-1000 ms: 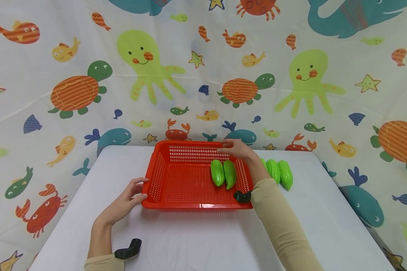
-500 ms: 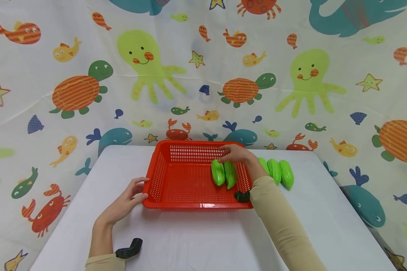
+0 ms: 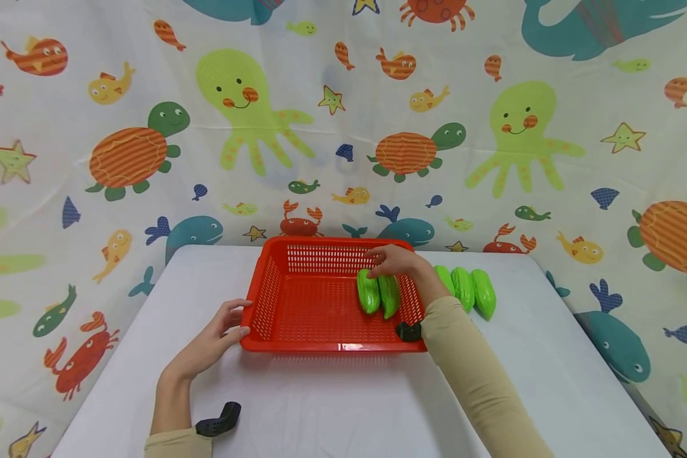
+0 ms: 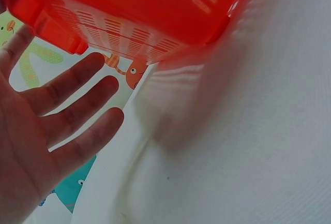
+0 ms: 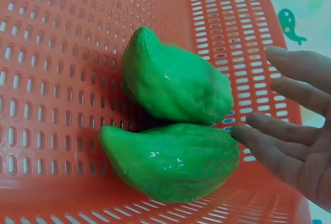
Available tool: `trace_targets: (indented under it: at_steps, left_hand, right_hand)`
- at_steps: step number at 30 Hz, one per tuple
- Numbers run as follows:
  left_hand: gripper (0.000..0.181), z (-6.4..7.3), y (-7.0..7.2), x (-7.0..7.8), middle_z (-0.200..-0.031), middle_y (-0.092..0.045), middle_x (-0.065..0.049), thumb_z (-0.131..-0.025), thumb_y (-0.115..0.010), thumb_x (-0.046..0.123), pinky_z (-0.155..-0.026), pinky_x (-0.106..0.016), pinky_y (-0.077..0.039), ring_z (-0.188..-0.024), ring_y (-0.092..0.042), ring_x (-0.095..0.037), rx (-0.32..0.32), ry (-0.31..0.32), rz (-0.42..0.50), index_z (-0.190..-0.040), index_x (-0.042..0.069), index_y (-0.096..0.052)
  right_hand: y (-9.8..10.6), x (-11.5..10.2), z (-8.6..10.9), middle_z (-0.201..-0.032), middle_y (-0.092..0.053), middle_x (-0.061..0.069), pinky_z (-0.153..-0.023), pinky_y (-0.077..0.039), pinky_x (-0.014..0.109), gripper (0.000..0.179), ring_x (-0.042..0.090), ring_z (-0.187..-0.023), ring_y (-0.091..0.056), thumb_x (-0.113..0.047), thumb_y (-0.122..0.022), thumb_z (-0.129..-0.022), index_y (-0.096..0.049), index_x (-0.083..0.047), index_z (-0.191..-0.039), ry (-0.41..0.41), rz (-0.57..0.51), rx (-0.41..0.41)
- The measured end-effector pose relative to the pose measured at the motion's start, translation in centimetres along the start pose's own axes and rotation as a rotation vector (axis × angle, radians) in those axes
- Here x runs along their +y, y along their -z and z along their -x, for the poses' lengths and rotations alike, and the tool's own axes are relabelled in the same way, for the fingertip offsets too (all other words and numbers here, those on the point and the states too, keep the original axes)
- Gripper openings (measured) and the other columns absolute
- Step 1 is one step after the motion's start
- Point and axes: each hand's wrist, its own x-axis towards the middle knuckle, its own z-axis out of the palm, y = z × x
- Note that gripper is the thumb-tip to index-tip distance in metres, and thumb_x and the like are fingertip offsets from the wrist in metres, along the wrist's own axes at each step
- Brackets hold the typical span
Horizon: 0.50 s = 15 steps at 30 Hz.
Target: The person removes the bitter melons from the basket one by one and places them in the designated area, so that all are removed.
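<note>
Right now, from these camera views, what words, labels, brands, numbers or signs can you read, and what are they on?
None: no words, labels, brands or numbers can be read in any view.
Red slotted plastic basket: no lettering visible.
Two glossy green oblong vegetables inside, three similar ones to its right: no labels visible.
White cloth backdrop: printed sea animals only.
Small black wrist devices: any markings are too small to read.

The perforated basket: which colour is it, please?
The perforated basket is red; the head view shows it best.
</note>
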Motion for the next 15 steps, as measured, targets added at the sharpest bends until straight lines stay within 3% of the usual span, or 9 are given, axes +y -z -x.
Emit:
trace_targets:
  at_steps: [15]
  left_hand:
    - [0.062, 0.0, -0.1, -0.2, -0.147, -0.037, -0.017, -0.094, -0.062, 0.035, -0.098, -0.059, -0.045, -0.133, -0.037, -0.041, -0.002, 0.000, -0.012, -0.146, 0.024, -0.029]
  right_hand:
    - [-1.0, 0.0, -0.8, -0.128, -0.061, 0.011, -0.098, -0.048, 0.045, 0.052, 0.027, -0.115, -0.056, -0.026, -0.073, -0.088, -0.058, -0.014, -0.137, 0.007, 0.077, -0.060]
